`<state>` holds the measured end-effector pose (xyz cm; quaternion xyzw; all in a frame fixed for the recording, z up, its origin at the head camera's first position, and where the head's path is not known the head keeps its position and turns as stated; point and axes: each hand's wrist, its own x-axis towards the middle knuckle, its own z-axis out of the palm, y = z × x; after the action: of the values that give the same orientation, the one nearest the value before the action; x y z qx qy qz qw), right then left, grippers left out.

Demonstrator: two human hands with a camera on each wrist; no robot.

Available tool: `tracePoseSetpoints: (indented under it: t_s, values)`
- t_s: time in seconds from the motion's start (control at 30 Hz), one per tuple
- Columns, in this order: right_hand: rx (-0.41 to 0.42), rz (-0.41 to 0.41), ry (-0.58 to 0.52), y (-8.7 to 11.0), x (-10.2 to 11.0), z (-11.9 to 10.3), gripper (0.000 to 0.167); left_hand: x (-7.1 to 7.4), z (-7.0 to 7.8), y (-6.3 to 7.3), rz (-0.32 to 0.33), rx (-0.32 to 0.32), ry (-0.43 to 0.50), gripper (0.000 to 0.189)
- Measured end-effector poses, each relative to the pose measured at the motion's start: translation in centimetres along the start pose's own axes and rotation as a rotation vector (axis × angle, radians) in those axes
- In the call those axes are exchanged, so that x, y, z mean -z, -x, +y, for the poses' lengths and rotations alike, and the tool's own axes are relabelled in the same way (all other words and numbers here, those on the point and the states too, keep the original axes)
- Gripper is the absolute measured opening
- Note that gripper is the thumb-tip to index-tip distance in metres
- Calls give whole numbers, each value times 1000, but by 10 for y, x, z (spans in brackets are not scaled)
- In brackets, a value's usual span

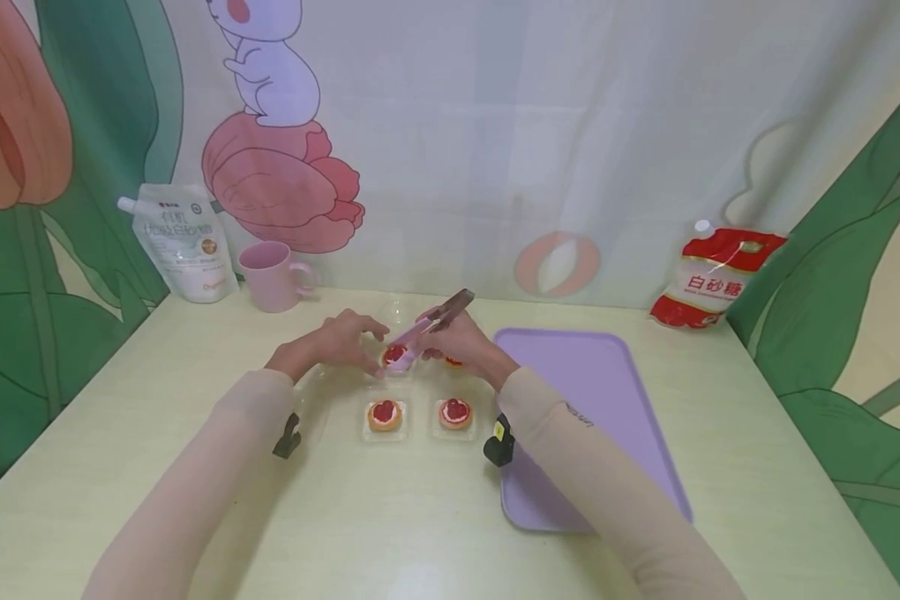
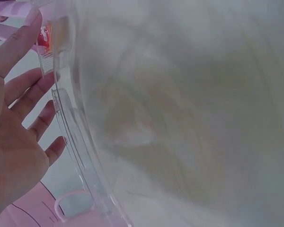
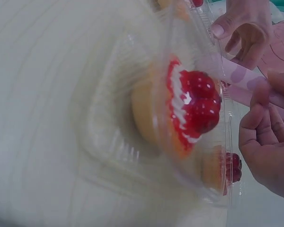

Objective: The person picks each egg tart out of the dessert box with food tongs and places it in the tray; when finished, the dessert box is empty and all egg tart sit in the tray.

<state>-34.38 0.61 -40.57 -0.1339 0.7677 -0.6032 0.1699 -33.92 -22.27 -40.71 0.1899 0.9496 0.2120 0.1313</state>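
The far left fruit tart (image 1: 395,357) is sitting in its clear plastic box (image 2: 47,64) on the worktop (image 1: 390,533), with the pink tips of the tongs (image 1: 412,333) standing about it. The right hand (image 1: 457,337) is gripping the tongs partway along, fingers curled round them; whether the tips are pressing on the tart is not showing clearly. The left hand (image 1: 339,337) is resting just left of that box, gripping nothing, its fingers relaxed and its thumb lying close to the box edge; contact is hard to tell.

The step in hand seems to be placing or adjusting this tart in its box with the tongs. The next move is probably calling for a light, level grip, the box being steadied from the left so that the soft topping is not smearing and the box is not sliding.

The far right tart (image 1: 453,362) is lying partly hidden under the right hand, while the near left tart (image 1: 385,415) and near right tart (image 1: 456,413) are sitting in clear boxes. Farther right, a purple tray (image 1: 585,375) is lying partly under the right sleeve (image 1: 592,450). A pink mug (image 1: 268,279) and a white sugar pouch (image 1: 183,242) are standing far left; a red sugar bag (image 1: 716,279) is standing far right.
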Motion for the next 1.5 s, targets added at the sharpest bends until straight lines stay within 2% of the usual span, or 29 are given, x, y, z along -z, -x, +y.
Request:
tracePoseSetpoints:
  t_s: [0.3,0.7,1.07,1.3,1.5]
  values:
    - [10,9,11,-1,4,3,41,1,-4,-2,0,6,9,67]
    - [97,35,63,1,1,6,30,-3,-4,-4,11,11,-26,64]
    - [151,97,39,1,2,5,28,-1,-1,-3,13,21,-30,63]
    - [173,148,-45,12,24,-9,32,-2,0,-1,24,29,-25,60]
    - [259,146,-120,25,63,-16,27,-1,1,0,43,-3,-42,63]
